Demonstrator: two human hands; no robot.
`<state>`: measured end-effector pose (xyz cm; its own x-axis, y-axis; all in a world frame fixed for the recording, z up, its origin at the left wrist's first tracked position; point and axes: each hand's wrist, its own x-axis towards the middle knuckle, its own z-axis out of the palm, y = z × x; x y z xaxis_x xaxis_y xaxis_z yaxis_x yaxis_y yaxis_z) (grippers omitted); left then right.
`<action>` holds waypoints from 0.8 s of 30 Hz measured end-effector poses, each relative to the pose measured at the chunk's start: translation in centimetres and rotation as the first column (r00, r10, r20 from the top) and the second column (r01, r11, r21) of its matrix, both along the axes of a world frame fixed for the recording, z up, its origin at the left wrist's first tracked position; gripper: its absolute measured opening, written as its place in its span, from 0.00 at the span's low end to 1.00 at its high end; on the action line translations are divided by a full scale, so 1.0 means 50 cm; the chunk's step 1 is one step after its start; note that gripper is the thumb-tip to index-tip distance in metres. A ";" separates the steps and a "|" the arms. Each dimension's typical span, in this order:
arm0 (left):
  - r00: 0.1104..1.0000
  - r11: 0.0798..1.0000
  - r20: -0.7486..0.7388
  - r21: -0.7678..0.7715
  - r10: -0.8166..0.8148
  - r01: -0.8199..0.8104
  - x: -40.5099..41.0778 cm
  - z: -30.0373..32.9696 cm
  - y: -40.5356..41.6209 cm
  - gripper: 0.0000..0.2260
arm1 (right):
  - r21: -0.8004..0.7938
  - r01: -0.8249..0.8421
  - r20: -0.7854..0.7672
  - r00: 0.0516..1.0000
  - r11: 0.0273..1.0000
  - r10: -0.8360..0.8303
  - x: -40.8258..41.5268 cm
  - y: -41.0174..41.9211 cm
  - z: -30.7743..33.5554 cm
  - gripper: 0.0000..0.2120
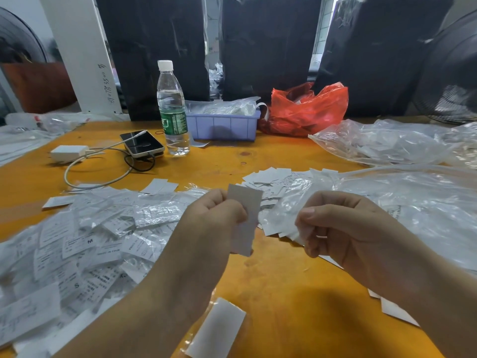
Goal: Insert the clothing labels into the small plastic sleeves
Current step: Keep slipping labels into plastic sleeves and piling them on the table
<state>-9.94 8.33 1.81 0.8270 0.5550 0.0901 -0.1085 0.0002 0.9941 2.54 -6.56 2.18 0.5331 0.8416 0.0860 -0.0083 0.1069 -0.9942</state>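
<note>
- Labels (pixel 244 218): one white label is pinched upright in the left hand (pixel 216 218), thumb and curled fingers clamped on its left edge, held above the orange table (pixel 271 280). Blank side faces the camera.
- Right hand (pixel 335 226) is curled around a small clear plastic sleeve (pixel 281 215), gripping it at its right end, just to the right of the label. Can't tell if the label edge is actually touching the sleeve or not.
- Big messy heap of printed labels and sleeved ones (pixel 85 244) is spread over the left side of the table; you can read size letters like M and S on a few.
- Smaller pile of loose labels (pixel 273 179) sits just behind the hands.
- Another blank label in plastic (pixel 219 329) lies on the table near the bottom edge, between the forearms.
- Farther back: water bottle (pixel 172 109), phone (pixel 142 143) plugged into a white charger (pixel 68 153), a purple bin (pixel 223 124) with bagged stuff in it, and a red plastic bag (pixel 307 109).
- Crumpled clear plastic bags (pixel 392 143) take up the right side.
</note>
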 end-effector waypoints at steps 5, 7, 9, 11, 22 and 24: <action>0.998 0.993 0.046 -0.112 -0.036 0.041 -0.004 0.008 -0.008 0.12 | 0.005 0.004 0.012 1.000 1.000 -0.004 -0.003 -0.001 0.003 0.09; 0.998 0.989 0.042 -0.145 -0.038 0.044 -0.004 0.007 -0.006 0.12 | -0.007 0.006 0.020 1.000 1.000 -0.006 -0.004 -0.001 0.005 0.07; 0.999 0.981 0.036 -0.190 -0.041 0.047 -0.003 0.004 -0.002 0.13 | -0.011 0.018 0.021 1.000 1.000 -0.018 -0.005 -0.001 0.007 0.05; 0.998 0.978 0.018 -0.202 -0.057 0.059 0.000 -0.001 0.000 0.15 | -0.006 0.029 0.007 1.000 1.000 -0.029 -0.006 0.000 0.008 0.05; 0.994 0.980 0.009 -0.169 -0.105 0.105 0.020 -0.018 0.002 0.17 | -0.040 0.087 0.023 0.996 0.995 -0.086 -0.008 0.002 0.011 0.05; 0.996 0.992 -0.066 -0.116 -0.052 0.044 0.026 -0.017 0.002 0.14 | -0.058 0.106 0.050 0.993 0.993 -0.103 -0.010 0.003 0.010 0.05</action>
